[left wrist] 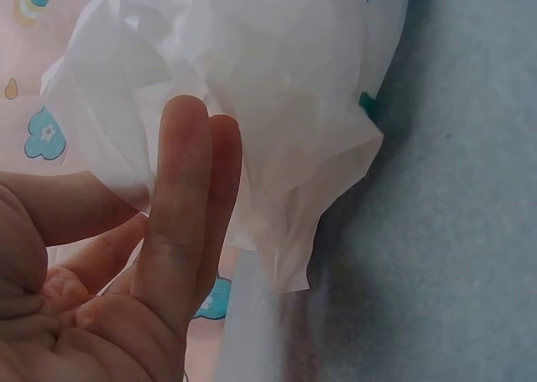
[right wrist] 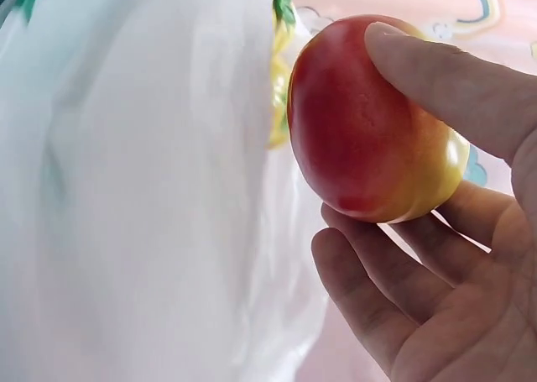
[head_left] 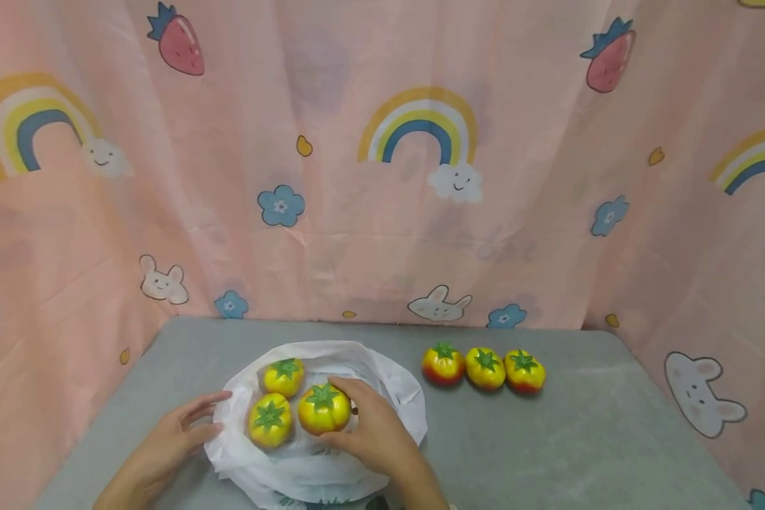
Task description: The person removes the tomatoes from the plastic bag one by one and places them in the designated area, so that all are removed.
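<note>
The held tomato [head_left: 324, 409], yellow on top with a red base, is over the open mouth of the white bag [head_left: 226, 443] in the head view; how high it sits above the bottom is hard to tell. The right hand [head_left: 377, 429] is curled partway, thumb on one side and fingertips on the other, gripping it. That skin looks glossy and smooth, so a slack or uneven grip could let it slip and roll against its neighbours.

Those neighbours, the rear tomato [head_left: 283, 376] and the front tomato [head_left: 270, 420], lie in the bag's left half, close to the held one. If it came down too far left, it could knock them into the thin film.

The left hand [head_left: 172, 439] is loosely spread, fingers nearly straight, touching the bag's left edge with no fruit in its grasp. The film is limp and creased; were that light support to go, the rim might fold inward and cover the opening. The right wrist could also snag the near side and drag the whole bag.

Farther out on the grey counter [head_left: 586, 432], three tomatoes [head_left: 484, 368] stand in a row, side by side; a careless nudge at one could set the others rolling.
</note>
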`<state>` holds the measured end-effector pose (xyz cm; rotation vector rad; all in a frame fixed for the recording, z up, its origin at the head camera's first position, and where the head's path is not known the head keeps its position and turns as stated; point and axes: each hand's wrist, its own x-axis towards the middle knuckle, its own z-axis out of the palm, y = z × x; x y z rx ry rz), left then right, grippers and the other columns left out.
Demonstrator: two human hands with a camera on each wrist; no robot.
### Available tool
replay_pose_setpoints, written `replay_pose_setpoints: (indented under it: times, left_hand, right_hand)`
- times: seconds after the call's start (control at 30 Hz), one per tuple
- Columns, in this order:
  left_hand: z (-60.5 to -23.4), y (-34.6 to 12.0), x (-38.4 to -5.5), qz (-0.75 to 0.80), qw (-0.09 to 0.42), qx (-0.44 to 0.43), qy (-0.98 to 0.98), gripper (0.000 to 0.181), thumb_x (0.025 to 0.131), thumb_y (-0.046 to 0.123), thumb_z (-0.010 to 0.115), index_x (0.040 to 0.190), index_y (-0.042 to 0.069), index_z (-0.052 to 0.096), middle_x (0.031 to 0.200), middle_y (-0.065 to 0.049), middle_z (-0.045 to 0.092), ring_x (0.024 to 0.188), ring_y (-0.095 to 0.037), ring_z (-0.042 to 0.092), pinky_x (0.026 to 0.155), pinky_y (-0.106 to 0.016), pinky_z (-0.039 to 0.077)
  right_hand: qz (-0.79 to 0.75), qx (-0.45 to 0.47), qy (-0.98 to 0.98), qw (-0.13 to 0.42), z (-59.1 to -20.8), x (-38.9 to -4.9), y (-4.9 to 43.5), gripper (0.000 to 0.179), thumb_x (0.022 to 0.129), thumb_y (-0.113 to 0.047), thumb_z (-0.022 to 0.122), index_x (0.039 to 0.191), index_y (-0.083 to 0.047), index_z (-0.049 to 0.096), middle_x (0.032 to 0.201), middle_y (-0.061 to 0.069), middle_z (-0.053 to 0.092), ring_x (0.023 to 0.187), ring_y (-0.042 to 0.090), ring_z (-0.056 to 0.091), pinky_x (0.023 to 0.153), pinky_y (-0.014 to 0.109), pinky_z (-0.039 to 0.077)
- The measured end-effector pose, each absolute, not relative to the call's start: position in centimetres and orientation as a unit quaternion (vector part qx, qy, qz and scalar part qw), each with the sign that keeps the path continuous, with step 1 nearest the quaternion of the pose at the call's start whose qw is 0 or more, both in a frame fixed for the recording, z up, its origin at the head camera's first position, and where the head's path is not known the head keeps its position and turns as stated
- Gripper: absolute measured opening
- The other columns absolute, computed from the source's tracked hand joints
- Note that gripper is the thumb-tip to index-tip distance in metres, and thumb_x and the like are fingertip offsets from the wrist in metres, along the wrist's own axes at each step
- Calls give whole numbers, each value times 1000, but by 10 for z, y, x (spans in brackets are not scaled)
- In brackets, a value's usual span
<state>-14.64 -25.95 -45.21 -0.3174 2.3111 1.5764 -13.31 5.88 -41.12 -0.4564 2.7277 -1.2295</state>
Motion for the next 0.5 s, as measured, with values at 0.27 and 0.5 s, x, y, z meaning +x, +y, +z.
replay_pose_setpoints:
  times: [0.27,0.5]
  left_hand:
    - [-452,-261,-147,549,157,-108,814,62,92,13,66,150,11,42,146,-27,45,116,-26,53,97,-43,56]
    - [-453,-261,-149,553,153,-112,812,63,92,12,66,150,10,42,147,-28,43,117,-27,52,97,-44,55]
  right_hand:
    - [-401,-126,906,48,-402,-130,87,74,76,-34,85,142,-21,53,143,2,56,114,20,58,97,46,54]
    - [-407,-96,906,61,-404,-128,106,76,77,-31,85,144,-19,51,145,5,54,114,22,58,99,50,53]
